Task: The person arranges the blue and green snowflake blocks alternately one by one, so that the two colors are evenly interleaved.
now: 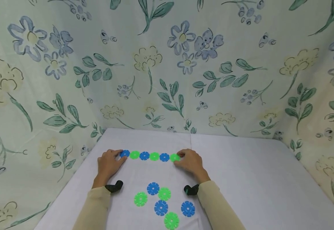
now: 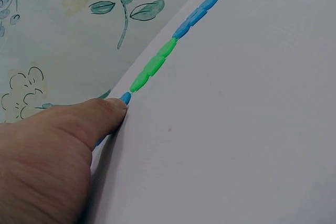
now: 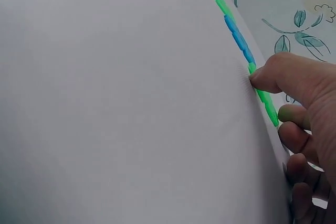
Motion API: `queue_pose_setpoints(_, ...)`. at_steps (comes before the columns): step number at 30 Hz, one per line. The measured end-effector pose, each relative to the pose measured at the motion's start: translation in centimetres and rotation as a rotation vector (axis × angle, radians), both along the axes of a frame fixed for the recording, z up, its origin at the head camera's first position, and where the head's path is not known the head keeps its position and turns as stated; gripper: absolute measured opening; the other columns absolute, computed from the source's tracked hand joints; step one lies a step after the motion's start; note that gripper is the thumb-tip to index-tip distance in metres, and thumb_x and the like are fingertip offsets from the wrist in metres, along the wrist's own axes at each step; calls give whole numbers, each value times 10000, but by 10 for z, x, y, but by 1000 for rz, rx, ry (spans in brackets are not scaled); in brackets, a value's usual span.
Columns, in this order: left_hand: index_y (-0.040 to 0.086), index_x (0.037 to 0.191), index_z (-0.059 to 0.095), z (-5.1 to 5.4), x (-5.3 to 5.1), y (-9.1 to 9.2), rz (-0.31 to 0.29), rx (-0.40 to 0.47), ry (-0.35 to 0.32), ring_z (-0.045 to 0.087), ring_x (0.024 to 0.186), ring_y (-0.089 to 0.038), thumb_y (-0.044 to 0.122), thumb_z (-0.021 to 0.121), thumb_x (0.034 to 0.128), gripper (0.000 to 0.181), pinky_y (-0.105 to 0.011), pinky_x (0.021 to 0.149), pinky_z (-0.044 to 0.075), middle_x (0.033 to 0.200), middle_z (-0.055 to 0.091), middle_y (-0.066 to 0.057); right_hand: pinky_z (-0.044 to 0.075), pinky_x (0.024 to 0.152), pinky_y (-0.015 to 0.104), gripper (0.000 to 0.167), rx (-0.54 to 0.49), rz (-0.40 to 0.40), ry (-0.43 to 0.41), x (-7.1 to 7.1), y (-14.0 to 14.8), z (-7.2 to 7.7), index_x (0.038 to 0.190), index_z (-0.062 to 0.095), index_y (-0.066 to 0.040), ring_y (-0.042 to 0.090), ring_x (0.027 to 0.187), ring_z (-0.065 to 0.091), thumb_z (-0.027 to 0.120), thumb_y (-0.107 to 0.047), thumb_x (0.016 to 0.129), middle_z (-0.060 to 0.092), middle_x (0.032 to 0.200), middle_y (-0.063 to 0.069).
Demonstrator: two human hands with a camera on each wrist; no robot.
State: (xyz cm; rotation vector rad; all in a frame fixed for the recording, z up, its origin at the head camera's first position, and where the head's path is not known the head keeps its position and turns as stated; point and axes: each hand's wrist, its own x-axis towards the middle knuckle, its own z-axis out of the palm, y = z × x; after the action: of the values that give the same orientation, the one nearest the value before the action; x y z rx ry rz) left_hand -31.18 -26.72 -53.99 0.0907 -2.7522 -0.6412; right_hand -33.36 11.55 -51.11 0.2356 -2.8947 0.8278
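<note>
Blue and green notched discs (image 1: 144, 156) form a row on the white worktop (image 1: 247, 179), the left hand (image 1: 109, 163) pinching the blue end disc (image 1: 125, 153), the right hand (image 1: 191, 162) the green end disc (image 1: 174, 157)

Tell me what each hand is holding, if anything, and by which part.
The left hand pinches the leftmost blue disc by its rim; the right hand pinches the rightmost green disc, also by its rim.

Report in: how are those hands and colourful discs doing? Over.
Left hand pinches blue end disc; right hand pinches green end disc. Row of six, blue and green alternating. Six more discs nearer the camera; nothing visibly blocking.
</note>
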Motion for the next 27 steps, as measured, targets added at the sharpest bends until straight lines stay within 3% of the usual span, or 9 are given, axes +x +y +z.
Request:
queue_pose_setpoints(9,189,1341,653,2,2,1,-1,6,14,573,1075,-358,481,682,914,518,-512,834,352,1205,643,-164,513,815,399,454,22,41,30,5,1,5,1130,753,-205,153,895,613,852,-421,743,687,995,-43)
queue_pose_setpoints(16,185,1335,658,2,2,3,-3,12,17,573,1071,-360,480,686,911,517,-503,828,349,1199,644,-170,512,822,389,402,35,95,18,4,9,6,1152,743,-252,119,915,612,813,-418,793,688,1019,-84)
queue_pose_setpoints(22,189,1323,666,2,2,2,-1,17,31,576,1064,-356,468,697,905,504,-500,823,347,1193,649,-164,489,741,328,313,16,110,44,10,16,17,1152,741,-258,110,846,588,766,-330,848,690,1043,-74)
queue_pose_setpoints(27,196,1324,665,1,2,1,-4,7,30,577,1057,-356,485,691,906,509,-496,816,351,1192,650,-165,452,639,274,283,4,132,125,19,16,31,1147,745,-245,96,759,550,758,-300,870,704,1041,-43)
